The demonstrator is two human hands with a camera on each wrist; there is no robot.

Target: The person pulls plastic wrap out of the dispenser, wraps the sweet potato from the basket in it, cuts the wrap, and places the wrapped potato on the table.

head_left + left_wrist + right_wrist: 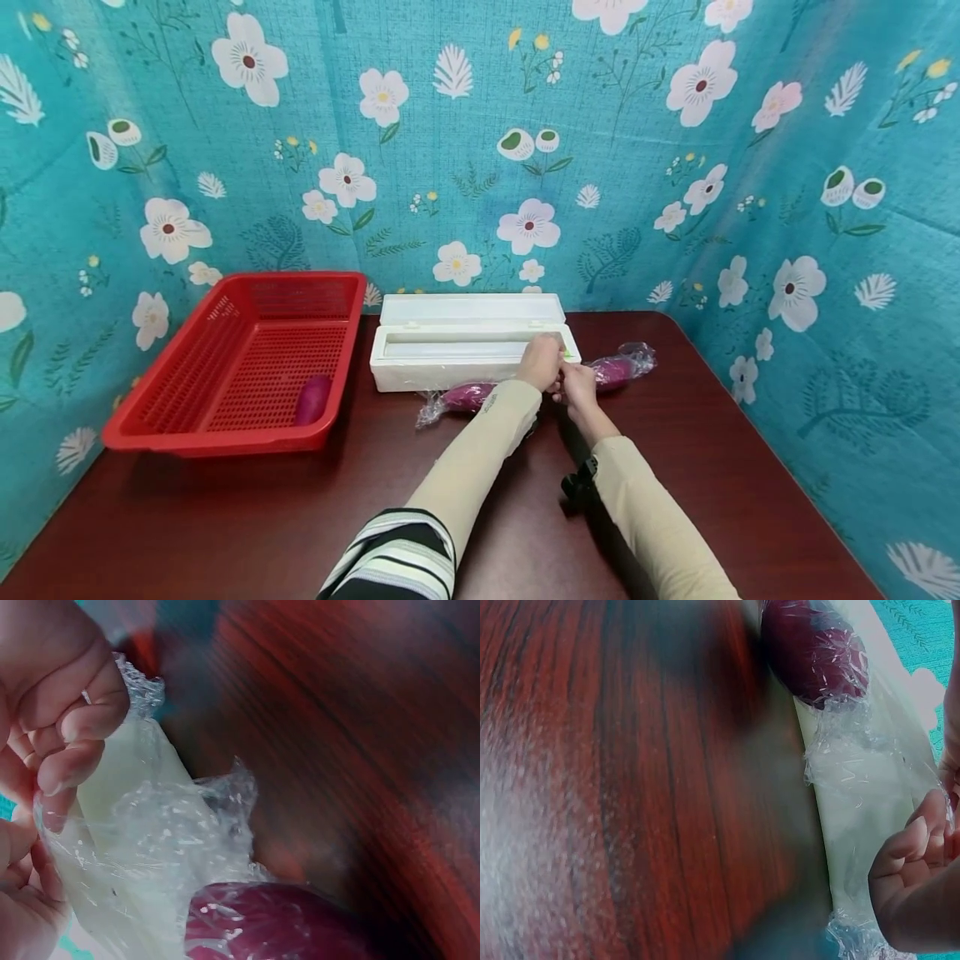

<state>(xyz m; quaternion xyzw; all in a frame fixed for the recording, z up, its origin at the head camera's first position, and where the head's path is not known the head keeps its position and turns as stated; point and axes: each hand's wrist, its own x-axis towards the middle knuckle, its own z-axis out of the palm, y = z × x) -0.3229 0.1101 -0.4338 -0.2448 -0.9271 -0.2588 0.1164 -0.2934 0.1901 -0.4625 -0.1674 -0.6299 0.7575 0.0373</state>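
At the right end of a white cling film box [442,375], whose lid stands up, my left hand [542,360] and right hand [579,388] meet. Their curled fingers pinch the clear cling film [150,832], which spreads over the box front in the left wrist view. A purple, rounded vegetable [467,397] wrapped in film lies before the box on the left, partly behind my left arm. Another wrapped purple vegetable [613,372] lies by the box's right end. The right wrist view shows curled fingers [911,851] at the film's edge; the fingertips are partly hidden.
A red plastic basket [348,367] stands on the left of the dark wooden table [420,467], with an unwrapped purple vegetable [312,400] inside. Behind the table hangs a blue flowered curtain [450,167], which also runs down the right side.
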